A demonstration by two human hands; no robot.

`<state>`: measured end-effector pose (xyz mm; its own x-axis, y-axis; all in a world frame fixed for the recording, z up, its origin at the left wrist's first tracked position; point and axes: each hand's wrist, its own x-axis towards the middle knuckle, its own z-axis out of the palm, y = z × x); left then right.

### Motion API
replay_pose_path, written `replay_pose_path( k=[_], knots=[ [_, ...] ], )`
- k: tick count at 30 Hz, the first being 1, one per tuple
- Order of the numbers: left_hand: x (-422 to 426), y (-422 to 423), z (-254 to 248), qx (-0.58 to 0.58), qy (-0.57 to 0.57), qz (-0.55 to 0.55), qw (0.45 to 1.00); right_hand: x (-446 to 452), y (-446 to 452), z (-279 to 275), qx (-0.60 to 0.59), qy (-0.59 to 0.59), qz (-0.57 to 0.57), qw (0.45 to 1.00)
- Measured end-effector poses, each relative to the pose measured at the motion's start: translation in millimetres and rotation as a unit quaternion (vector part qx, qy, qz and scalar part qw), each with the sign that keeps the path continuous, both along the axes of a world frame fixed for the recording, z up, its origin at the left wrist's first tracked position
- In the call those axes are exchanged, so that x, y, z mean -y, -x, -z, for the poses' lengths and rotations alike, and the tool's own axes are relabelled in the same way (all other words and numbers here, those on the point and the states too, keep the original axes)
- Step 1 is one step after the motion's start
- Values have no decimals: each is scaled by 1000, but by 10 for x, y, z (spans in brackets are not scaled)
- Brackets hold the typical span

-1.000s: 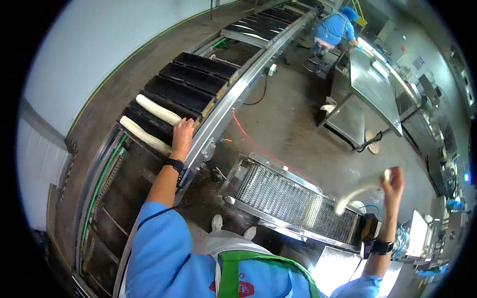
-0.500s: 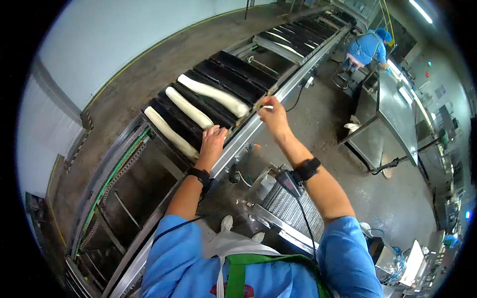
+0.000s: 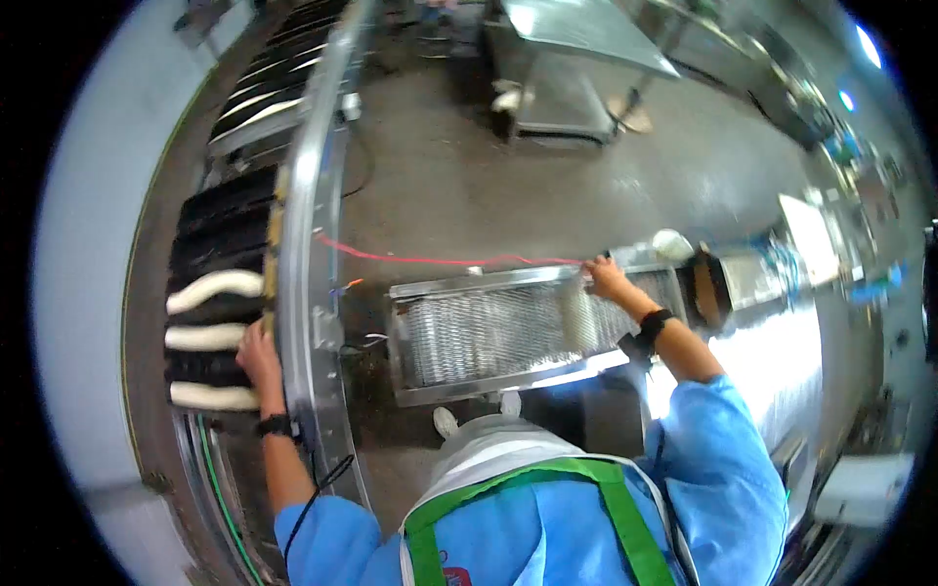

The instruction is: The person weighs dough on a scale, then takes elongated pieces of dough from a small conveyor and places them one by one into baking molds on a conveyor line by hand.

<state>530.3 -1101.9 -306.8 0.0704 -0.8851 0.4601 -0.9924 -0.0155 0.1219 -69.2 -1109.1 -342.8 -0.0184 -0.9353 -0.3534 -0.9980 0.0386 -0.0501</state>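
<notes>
My left hand (image 3: 260,357) rests at the right ends of the black trays (image 3: 210,366), its fingers spread beside the long pale dough strips (image 3: 205,338) that lie in them. Blur hides the exact contact. My right hand (image 3: 610,280) reaches over the far side of a metal mesh belt (image 3: 469,337), fingers drawn together. A thin red cord (image 3: 430,260) stretches from the conveyor's metal rail to these fingertips. Just left of this hand, a blurred pale patch (image 3: 578,317) crosses the mesh; I cannot tell what it is.
A long steel rail (image 3: 307,195) borders the tray conveyor. Farther up the line lie thinner pale strips (image 3: 259,115). A steel table (image 3: 586,39) stands at the top, and metal equipment (image 3: 747,278) is to the right.
The view has turned right. My right hand has moved from the conveyor's edge out over the mesh belt, and the red cord now shows. My left hand stays beside the trays.
</notes>
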Motion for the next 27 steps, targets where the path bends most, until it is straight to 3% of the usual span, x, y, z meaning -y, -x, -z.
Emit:
replay_pose_path(
  k=[6,8,10,13,15,16,17,18,19,20,21,23,24,25,26,27],
  knots=[
    [141,-115,113,-163,-69,3,984,-905,1119,150,-93,26,150,984],
    [204,-385,306,-37,-50,22,998,-1050,1214,203,-137,55,148,978],
    [98,-222,172,-107,-88,-7,990,-1075,1225,175,-150,27,168,974],
    [86,-307,174,-94,-105,-11,990,-1138,1331,262,-261,51,142,953],
    [24,-419,278,-66,-83,-14,994,-1117,1428,306,-264,11,227,938],
    [28,-356,230,-85,-89,-28,992,-1094,1421,176,-278,-18,224,934],
    [-28,-214,133,-65,-81,-29,994,-1203,1622,384,-287,93,142,943],
    [-34,-306,203,-48,-79,-17,996,-1180,1595,340,-331,112,99,932],
    [-96,-240,161,-63,-81,-15,995,-1030,1552,225,-190,70,220,954],
    [-132,-197,127,-65,-77,-17,995,-992,1632,192,-178,53,164,969],
    [-148,-81,40,-66,-100,-57,991,-862,1510,-66,-107,38,219,969],
    [-189,1,-58,-57,-114,-65,990,-710,1504,-413,11,183,67,981],
    [-198,-73,15,-65,-115,-63,989,-562,1609,-514,114,170,146,968],
    [-213,-104,43,-52,-127,-70,988,-369,1437,-932,80,163,85,980],
    [-203,-114,58,-41,-138,-66,987,-256,1354,-1180,283,184,159,928],
    [-223,-131,23,-50,-143,-64,986,-148,791,-1797,264,193,179,928]
  ],
)
